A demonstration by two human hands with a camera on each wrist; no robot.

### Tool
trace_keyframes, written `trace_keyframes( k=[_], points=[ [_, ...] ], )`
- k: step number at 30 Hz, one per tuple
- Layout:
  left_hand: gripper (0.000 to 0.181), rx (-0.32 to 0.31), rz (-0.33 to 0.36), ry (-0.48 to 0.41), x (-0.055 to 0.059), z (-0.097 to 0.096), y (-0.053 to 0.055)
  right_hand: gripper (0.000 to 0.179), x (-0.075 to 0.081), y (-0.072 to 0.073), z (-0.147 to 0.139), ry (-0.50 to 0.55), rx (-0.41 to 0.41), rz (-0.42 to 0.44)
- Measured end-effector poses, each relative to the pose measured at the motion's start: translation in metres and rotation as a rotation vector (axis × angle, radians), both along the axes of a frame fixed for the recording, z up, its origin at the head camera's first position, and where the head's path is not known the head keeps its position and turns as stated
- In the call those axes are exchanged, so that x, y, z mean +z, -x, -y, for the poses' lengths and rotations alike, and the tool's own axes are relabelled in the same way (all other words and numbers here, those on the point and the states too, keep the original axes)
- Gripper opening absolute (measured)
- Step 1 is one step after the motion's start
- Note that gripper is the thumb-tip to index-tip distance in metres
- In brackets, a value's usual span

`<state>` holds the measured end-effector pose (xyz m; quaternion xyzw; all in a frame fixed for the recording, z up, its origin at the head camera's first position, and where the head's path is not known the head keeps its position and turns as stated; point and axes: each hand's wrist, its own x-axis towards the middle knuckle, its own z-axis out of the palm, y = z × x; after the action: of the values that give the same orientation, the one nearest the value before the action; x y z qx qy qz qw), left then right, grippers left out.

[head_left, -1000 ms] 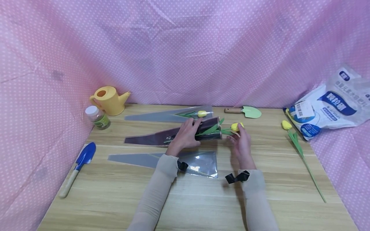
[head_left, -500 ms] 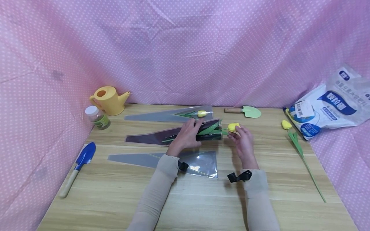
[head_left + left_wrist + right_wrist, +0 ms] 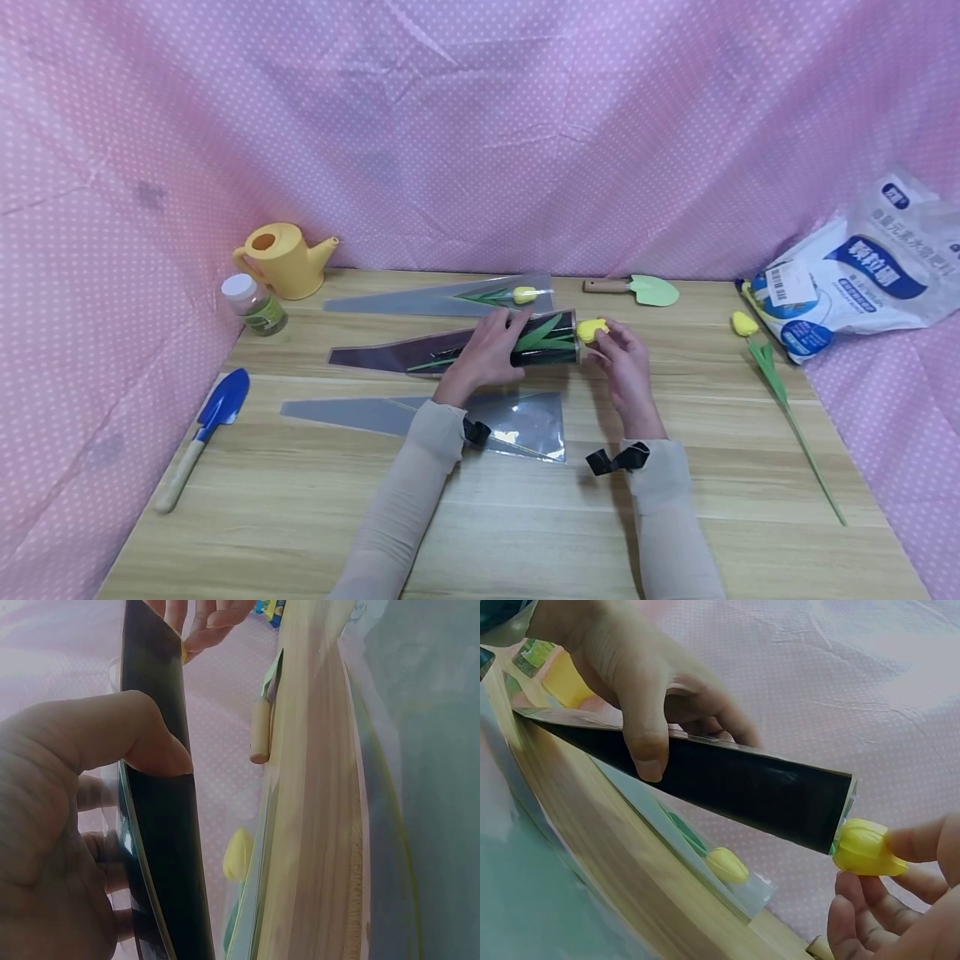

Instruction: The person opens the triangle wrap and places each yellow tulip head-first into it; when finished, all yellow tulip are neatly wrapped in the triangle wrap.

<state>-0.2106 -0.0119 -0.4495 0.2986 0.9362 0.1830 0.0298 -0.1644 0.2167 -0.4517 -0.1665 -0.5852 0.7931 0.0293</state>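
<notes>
Where the yellow tulip (image 3: 592,330) sits: in the dark sleeve (image 3: 742,787), leaves and stem inside, bloom just outside the wide mouth.
Left hand (image 3: 489,354): grips the sleeve partway along, thumb on one face, fingers on the other; leaves show toward the mouth.
Right hand (image 3: 628,371): pinches the bloom, thumb and fingertips, past the sleeve's mouth.
Wrapped tulip (image 3: 524,295): beyond the sleeve, in a clear wrap (image 3: 405,302).
Flat wrap (image 3: 525,417): near side of the sleeve, on the tabletop (image 3: 525,533).
Loose tulip (image 3: 768,371): well right of the sleeve.
</notes>
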Motion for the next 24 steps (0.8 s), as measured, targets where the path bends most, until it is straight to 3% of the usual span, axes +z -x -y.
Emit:
trace_keyframes(
  k=[4, 13, 24],
  points=[
    [0.101, 0.004, 0.002, -0.007, -0.0006, -0.0003, 0.0006, 0.02, -0.0002, 0.0005, 0.0003, -0.009, -0.011, -0.032],
    [0.102, 0.02, 0.025, 0.002, -0.0002, 0.0001, 0.0007, 0.026, -0.0013, -0.0014, 0.0012, -0.016, 0.009, -0.137],
    [0.103, 0.006, 0.014, 0.011, 0.0, 0.0001, 0.0001, 0.02, -0.0014, -0.0009, 0.0097, -0.133, -0.028, -0.1]
  ],
)
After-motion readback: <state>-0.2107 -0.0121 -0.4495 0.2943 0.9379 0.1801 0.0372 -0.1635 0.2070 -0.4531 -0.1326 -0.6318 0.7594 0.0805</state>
